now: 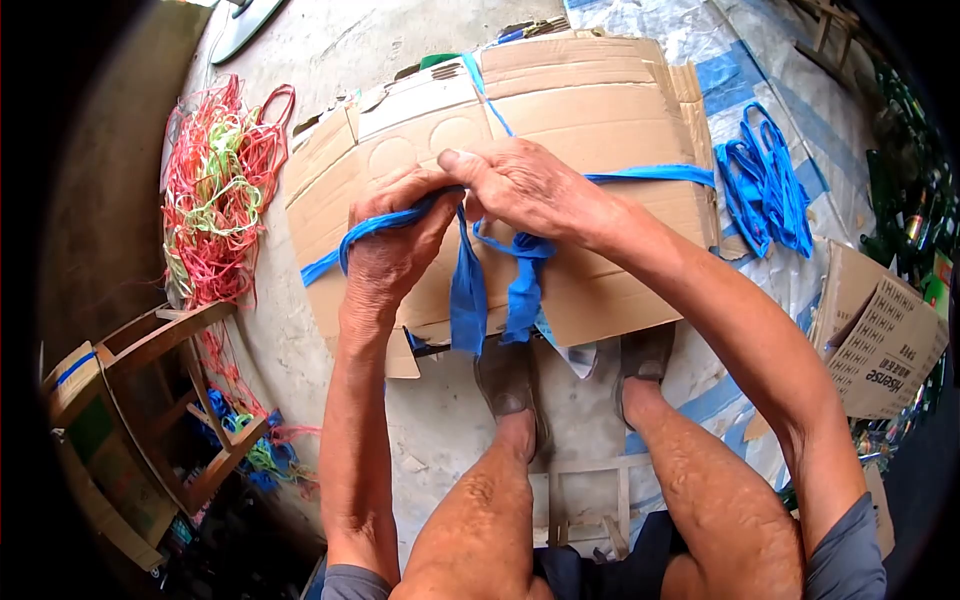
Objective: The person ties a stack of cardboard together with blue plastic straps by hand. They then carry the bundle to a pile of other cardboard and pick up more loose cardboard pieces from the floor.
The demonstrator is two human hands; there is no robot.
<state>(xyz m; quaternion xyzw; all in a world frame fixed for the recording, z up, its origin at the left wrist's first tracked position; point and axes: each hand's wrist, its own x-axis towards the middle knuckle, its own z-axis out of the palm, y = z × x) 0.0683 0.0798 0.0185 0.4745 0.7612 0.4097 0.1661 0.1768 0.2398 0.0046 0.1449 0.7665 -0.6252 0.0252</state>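
The left hand (395, 235) is gripping a long, flat blue strip (467, 300), looped around it. The right hand (525, 190) is curling and touching it; I cannot tell its hold. Below, flat brown cardboard sheets (600, 110) are lying stacked. Farther right, a brown cardboard box (885, 345) is showing "Hisense".

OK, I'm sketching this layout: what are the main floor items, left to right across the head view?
Tangle of red and green strands → flattened cardboard → bundle of blue strips → printed cardboard.
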